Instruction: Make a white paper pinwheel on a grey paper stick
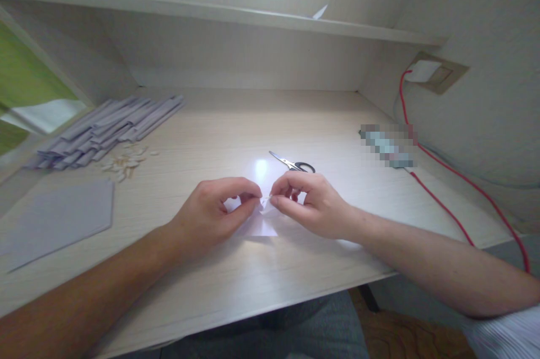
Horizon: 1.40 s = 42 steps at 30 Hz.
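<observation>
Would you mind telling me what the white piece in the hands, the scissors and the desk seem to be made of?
The white piece: thin matte paper, it folds; the scissors: shiny metal blades, dark, probably plastic handles; the desk: pale wood-grain, likely laminate.

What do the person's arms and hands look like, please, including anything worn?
The left hand and right hand are bare: no gloves, rings or watch. The left forearm is uncovered; a white, finely striped sleeve shows near the right elbow.

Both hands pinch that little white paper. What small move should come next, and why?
Probably press the pinched fold flat onto the desk: left hand and right hand both pinch the white paper at one spot, while its lower part lies flat, so the crease looks unfinished.
</observation>
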{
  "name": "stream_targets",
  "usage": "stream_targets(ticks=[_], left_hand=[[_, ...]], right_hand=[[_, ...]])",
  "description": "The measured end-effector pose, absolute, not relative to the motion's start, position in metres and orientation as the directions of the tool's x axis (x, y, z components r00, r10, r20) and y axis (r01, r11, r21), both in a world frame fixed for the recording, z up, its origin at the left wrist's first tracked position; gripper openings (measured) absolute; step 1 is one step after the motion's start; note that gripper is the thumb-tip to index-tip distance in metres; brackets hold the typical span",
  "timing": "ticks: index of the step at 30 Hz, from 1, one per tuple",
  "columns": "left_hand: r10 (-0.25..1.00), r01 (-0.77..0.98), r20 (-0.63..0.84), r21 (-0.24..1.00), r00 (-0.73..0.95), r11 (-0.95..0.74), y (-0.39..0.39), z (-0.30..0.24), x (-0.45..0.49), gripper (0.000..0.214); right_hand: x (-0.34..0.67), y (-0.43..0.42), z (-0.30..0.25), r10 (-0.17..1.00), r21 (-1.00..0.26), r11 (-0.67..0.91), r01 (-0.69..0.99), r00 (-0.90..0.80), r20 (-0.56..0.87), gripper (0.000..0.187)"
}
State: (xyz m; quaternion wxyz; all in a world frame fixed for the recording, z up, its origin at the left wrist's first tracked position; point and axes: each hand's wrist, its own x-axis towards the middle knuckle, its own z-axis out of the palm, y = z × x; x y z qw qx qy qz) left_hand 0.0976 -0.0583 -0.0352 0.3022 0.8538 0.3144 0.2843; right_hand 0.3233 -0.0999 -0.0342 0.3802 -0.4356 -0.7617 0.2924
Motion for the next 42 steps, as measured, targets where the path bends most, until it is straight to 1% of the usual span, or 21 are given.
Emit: stream_targets(ticks=[7,17,20,30,36,42], left_hand=[[0.719,0.360,0.315,0.700,0.620,-0.617,-0.060,-0.033,0.100,0.012],[0.727,0.337,0.283,0.742,0.626,-0.579,-0.060,-0.036,0.101,0.012],[0.720,0.331,0.293,0.737,0.628,-0.589,-0.059,-0.032,0.103,0.012],[0.700,0.357,0.346,0.671,0.625,-0.650,-0.054,-0.013,0.119,0.012],[0.736,0.392,0.355,0.670,0.577,-0.631,-0.046,-0.005,0.127,0.010],[0.746,0.382,0.354,0.689,0.565,-0.616,-0.044,-0.010,0.131,0.010]], right_hand=[[0.324,-0.099,-0.035,0.879,-0.781,0.461,0.422,-0.337,0.336,0.006],[0.324,-0.100,-0.032,0.875,-0.794,0.463,0.395,-0.346,0.338,0.007],[0.326,-0.100,-0.029,0.876,-0.795,0.462,0.393,-0.343,0.340,0.006],[0.349,-0.090,-0.008,0.890,-0.809,0.395,0.436,-0.399,0.220,0.007],[0.362,-0.079,0.004,0.901,-0.816,0.373,0.441,-0.381,0.206,0.007],[0.364,-0.077,-0.006,0.922,-0.843,0.319,0.432,-0.349,0.170,0.008]])
